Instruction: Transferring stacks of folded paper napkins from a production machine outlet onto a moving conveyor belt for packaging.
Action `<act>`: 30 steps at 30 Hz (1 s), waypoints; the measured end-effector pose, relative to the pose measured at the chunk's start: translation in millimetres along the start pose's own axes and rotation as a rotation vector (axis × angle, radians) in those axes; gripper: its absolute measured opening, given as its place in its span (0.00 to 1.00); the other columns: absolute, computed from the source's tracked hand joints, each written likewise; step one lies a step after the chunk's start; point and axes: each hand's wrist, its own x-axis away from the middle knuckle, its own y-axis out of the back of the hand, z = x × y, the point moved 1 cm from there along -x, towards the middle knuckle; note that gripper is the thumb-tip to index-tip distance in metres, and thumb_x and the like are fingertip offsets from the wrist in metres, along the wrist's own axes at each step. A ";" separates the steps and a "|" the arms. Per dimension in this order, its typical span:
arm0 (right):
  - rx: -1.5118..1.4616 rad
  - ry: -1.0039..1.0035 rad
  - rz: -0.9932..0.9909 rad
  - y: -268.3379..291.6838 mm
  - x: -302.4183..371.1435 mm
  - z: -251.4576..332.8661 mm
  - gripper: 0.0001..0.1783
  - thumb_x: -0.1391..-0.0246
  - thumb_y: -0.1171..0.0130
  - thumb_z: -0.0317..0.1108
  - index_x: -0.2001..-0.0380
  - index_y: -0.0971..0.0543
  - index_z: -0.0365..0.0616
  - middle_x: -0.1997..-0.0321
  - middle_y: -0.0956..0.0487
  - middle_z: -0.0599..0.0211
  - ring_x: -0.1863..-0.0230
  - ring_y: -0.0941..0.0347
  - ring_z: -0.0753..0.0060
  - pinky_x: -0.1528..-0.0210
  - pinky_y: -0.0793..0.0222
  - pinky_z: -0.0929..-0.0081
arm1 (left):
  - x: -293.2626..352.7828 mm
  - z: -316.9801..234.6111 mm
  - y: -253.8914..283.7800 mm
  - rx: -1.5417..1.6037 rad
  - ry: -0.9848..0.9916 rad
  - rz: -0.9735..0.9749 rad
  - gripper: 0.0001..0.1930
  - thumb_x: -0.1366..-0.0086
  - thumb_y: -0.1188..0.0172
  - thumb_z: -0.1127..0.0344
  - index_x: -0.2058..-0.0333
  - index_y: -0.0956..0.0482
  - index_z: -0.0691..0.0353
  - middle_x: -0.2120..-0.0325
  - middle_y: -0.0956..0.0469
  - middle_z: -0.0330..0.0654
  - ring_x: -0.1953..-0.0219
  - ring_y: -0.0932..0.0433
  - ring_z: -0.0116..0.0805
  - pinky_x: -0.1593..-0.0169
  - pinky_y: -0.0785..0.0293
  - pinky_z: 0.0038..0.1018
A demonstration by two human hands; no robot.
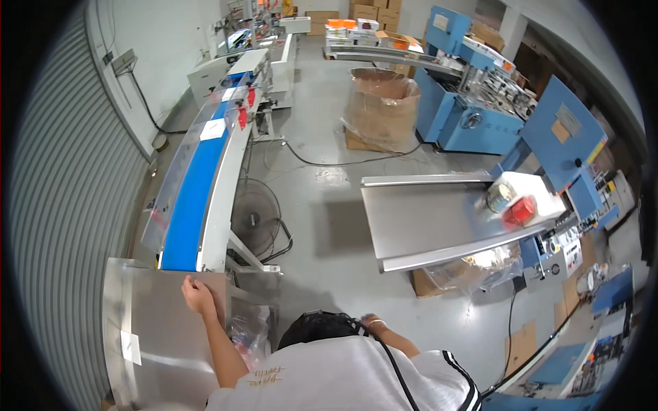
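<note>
My left hand [197, 295] hovers over the bare metal receiving tray [164, 308], just past the near end of a blue conveyor belt [194, 202]. Its fingers are loosely bent and apart, and I see nothing in them. A flat white packet [212, 129] lies on the belt, with another white packet [229, 94] farther up. On the left side of the tray lies a further flat white piece [130, 347]. My right hand [373, 322] is low beside my body, near a black strap; its fingers are too blurred to read.
A floor fan [255, 214] stands right of the conveyor, and a clear plastic bag [250, 332] sits beside the tray. To the right, a metal chute [425, 216] carries a red roll [521, 210]. Beyond are a large carton [382, 106], blue machines [480, 127] and a floor cable [343, 164].
</note>
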 end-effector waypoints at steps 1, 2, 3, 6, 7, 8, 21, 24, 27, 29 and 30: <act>0.170 0.113 -0.036 -18.9 -2.7 -15.0 0.18 0.46 0.53 0.39 0.57 0.19 0.46 0.46 0.25 0.57 0.44 0.30 0.58 0.42 0.35 0.66 | 6.1 -7.1 -2.5 -0.116 -0.063 -0.007 0.16 0.41 0.46 0.67 0.53 0.26 0.59 0.58 0.25 0.46 0.56 0.27 0.45 0.53 0.31 0.39; -0.175 -0.006 -0.107 -38.7 -11.0 -35.9 0.18 0.47 0.52 0.39 0.60 0.18 0.46 0.50 0.23 0.57 0.46 0.28 0.57 0.45 0.32 0.64 | 12.0 -12.7 -3.7 -0.229 -0.125 -0.017 0.18 0.42 0.45 0.68 0.51 0.28 0.60 0.54 0.27 0.48 0.52 0.29 0.47 0.51 0.33 0.40; 0.006 0.117 -0.106 -39.5 -0.1 -39.2 0.18 0.48 0.51 0.40 0.61 0.18 0.45 0.52 0.22 0.56 0.48 0.26 0.56 0.47 0.31 0.63 | 17.4 -11.3 -6.9 -0.225 -0.145 -0.003 0.18 0.42 0.45 0.68 0.51 0.28 0.60 0.54 0.27 0.48 0.52 0.29 0.47 0.51 0.33 0.40; -0.320 0.175 -0.125 -33.9 29.8 -60.7 0.18 0.48 0.53 0.40 0.64 0.19 0.43 0.61 0.20 0.54 0.58 0.22 0.53 0.55 0.28 0.60 | 46.5 -28.6 -19.8 -0.190 -0.271 -0.051 0.25 0.46 0.42 0.69 0.47 0.31 0.61 0.48 0.33 0.53 0.46 0.35 0.52 0.46 0.37 0.43; -0.352 0.152 -0.128 -41.1 37.1 -74.0 0.18 0.48 0.53 0.40 0.64 0.19 0.43 0.61 0.20 0.54 0.58 0.22 0.53 0.55 0.28 0.60 | 63.6 -50.8 -22.9 -0.235 -0.275 -0.064 0.27 0.48 0.40 0.69 0.46 0.33 0.62 0.48 0.34 0.54 0.46 0.35 0.53 0.45 0.37 0.44; -0.460 0.087 -0.175 -49.3 45.3 -87.9 0.17 0.49 0.52 0.39 0.61 0.20 0.44 0.58 0.21 0.56 0.59 0.24 0.58 0.55 0.29 0.65 | 78.6 -68.2 -26.6 -0.280 -0.282 -0.077 0.30 0.50 0.38 0.69 0.45 0.34 0.63 0.48 0.34 0.56 0.46 0.35 0.55 0.44 0.38 0.45; -1.321 -0.770 -0.443 -170.9 240.2 -250.5 0.15 0.47 0.51 0.41 0.67 0.21 0.41 0.74 0.21 0.64 0.76 0.28 0.70 0.74 0.31 0.68 | 375.6 -443.8 -104.4 0.647 -1.089 0.498 0.28 0.46 0.39 0.67 0.45 0.34 0.62 0.42 0.41 0.55 0.41 0.42 0.57 0.40 0.44 0.48; -1.248 -0.800 -0.314 -169.3 295.8 -240.0 0.17 0.49 0.49 0.45 0.66 0.20 0.46 0.71 0.19 0.63 0.71 0.24 0.63 0.69 0.27 0.62 | 393.9 -451.5 -171.3 0.556 -0.992 0.526 0.29 0.47 0.38 0.65 0.45 0.33 0.61 0.42 0.40 0.58 0.42 0.41 0.59 0.40 0.43 0.48; -0.694 -0.569 -0.376 -244.5 313.4 -243.4 0.12 0.49 0.45 0.37 0.62 0.19 0.49 0.57 0.20 0.59 0.58 0.22 0.58 0.55 0.26 0.66 | 420.3 -458.9 -197.0 0.259 -0.809 0.662 0.26 0.45 0.40 0.61 0.47 0.30 0.60 0.44 0.36 0.56 0.42 0.38 0.55 0.42 0.40 0.47; -1.060 -0.796 -0.342 -343.1 332.2 -236.6 0.12 0.50 0.45 0.37 0.63 0.19 0.48 0.58 0.20 0.58 0.57 0.22 0.58 0.56 0.26 0.65 | 432.7 -469.8 -189.9 0.046 -0.775 0.680 0.23 0.42 0.42 0.59 0.48 0.29 0.59 0.45 0.34 0.53 0.43 0.36 0.51 0.44 0.37 0.45; -1.277 -0.877 -0.216 -412.2 312.4 -253.1 0.12 0.50 0.46 0.38 0.64 0.19 0.49 0.58 0.19 0.58 0.58 0.22 0.58 0.57 0.26 0.64 | 435.5 -470.5 -194.6 0.047 -0.816 0.637 0.22 0.41 0.44 0.58 0.49 0.28 0.59 0.45 0.33 0.51 0.43 0.35 0.49 0.44 0.37 0.45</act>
